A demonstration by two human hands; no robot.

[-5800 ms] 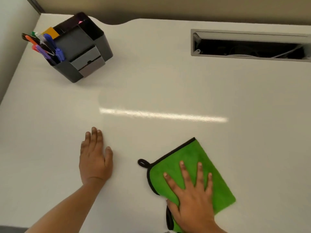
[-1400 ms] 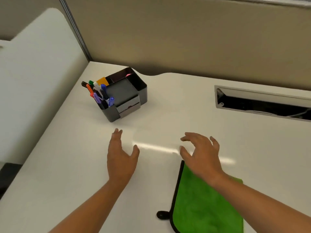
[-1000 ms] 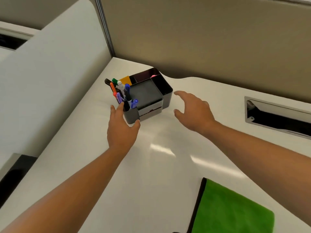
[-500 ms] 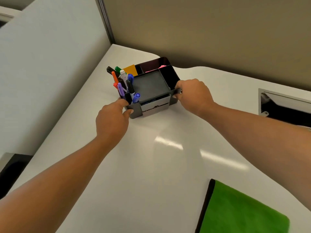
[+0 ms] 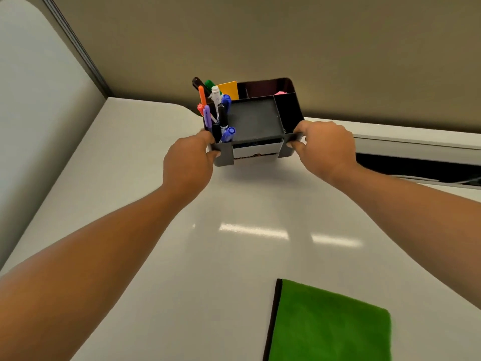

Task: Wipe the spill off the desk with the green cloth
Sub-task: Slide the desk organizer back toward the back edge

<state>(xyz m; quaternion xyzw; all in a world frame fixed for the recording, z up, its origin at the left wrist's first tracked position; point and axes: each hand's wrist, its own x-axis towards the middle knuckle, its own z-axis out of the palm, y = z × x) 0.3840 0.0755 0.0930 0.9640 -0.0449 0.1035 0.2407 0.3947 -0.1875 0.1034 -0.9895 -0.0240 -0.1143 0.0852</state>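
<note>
The green cloth point(image 5: 330, 324), edged in black, lies flat on the white desk point(image 5: 135, 178) at the bottom right, with no hand on it. Farther back, both hands hold a black desk organizer point(image 5: 256, 121) full of markers. My left hand point(image 5: 188, 162) grips its front left corner and my right hand point(image 5: 324, 148) grips its front right corner. The organizer appears lifted a little off the desk, with a shadow beneath it. I see no spill on the glossy desk surface.
A beige partition wall point(image 5: 312, 48) runs behind the desk. A long cable slot point(image 5: 416, 162) opens in the desk at the right. A white panel point(image 5: 31, 113) borders the desk on the left.
Both hands left the cloth, reached to the organizer and closed on its front corners. The organizer has since risen and shifted toward the desk's middle. The cloth stays put.
</note>
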